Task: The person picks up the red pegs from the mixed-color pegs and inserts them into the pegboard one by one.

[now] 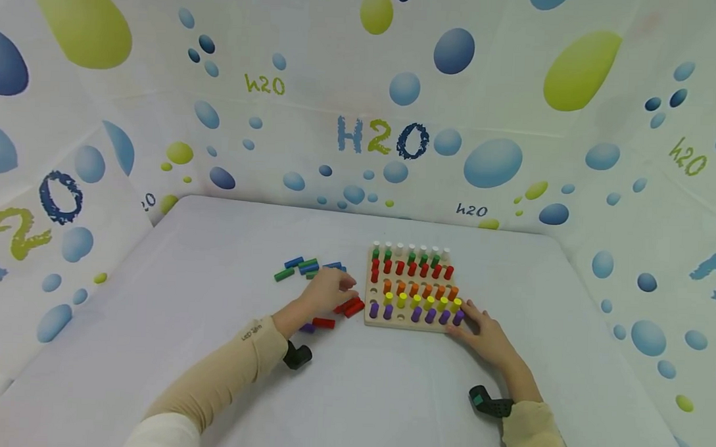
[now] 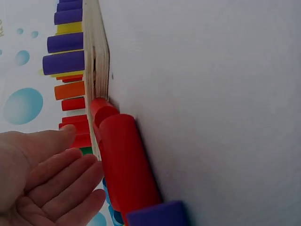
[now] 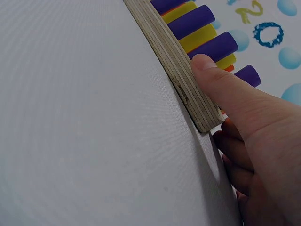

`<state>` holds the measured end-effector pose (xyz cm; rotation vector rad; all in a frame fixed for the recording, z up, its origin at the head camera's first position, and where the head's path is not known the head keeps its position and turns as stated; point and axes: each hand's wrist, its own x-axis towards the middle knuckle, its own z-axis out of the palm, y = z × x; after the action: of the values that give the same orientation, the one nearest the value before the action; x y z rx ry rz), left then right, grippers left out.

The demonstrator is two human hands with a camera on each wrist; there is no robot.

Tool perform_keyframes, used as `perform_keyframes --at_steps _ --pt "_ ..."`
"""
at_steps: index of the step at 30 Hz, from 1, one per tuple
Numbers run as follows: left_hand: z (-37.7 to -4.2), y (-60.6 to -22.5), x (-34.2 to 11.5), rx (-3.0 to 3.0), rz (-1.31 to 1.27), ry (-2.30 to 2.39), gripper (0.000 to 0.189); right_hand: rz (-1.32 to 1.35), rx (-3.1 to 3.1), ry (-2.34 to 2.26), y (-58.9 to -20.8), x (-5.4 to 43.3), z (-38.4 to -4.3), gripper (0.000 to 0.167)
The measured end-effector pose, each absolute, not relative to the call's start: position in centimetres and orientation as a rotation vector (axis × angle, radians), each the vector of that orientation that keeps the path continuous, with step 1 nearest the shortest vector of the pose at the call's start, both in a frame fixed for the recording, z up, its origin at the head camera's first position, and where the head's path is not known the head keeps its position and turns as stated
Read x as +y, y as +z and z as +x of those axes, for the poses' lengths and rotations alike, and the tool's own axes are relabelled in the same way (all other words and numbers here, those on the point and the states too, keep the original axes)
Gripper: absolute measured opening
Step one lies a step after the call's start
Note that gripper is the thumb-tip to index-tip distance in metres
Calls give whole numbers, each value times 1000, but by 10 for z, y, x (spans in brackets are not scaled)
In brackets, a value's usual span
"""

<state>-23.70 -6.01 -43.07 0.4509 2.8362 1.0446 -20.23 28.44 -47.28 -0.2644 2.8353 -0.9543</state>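
A wooden pegboard [image 1: 410, 326] stands on the table, with rows of white, green, red, orange, yellow and purple pegs upright in it. Some holes on its left side and one in the purple row are bare. My left hand [image 1: 327, 291] is over loose red pegs [image 1: 355, 308] by the board's left edge. Its fingers are loosely bent, and nothing shows between thumb and fingers in the left wrist view. At the front right corner, my right hand [image 1: 487, 334] holds the board, thumb [image 3: 205, 63] on its front edge beside the purple pegs, fingers partly hidden along the side.
Loose blue and green pegs [image 1: 285, 274] lie behind and left of my left hand, partly covered by it. Nearer to me are another red peg [image 1: 323, 323] and a purple peg [image 1: 307, 327]. A patterned white backdrop [image 1: 313, 149] rises behind the white table.
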Motion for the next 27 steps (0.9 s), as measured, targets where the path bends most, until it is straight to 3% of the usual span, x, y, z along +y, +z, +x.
perform_keyframes --at_steps 18,27 --pt "-241 -429 -44 2985 589 459 12 -266 2823 -972 -470 284 -202 83" --pt "-250 -424 -30 2937 491 210 13 -268 2827 -948 -469 284 -202 81"
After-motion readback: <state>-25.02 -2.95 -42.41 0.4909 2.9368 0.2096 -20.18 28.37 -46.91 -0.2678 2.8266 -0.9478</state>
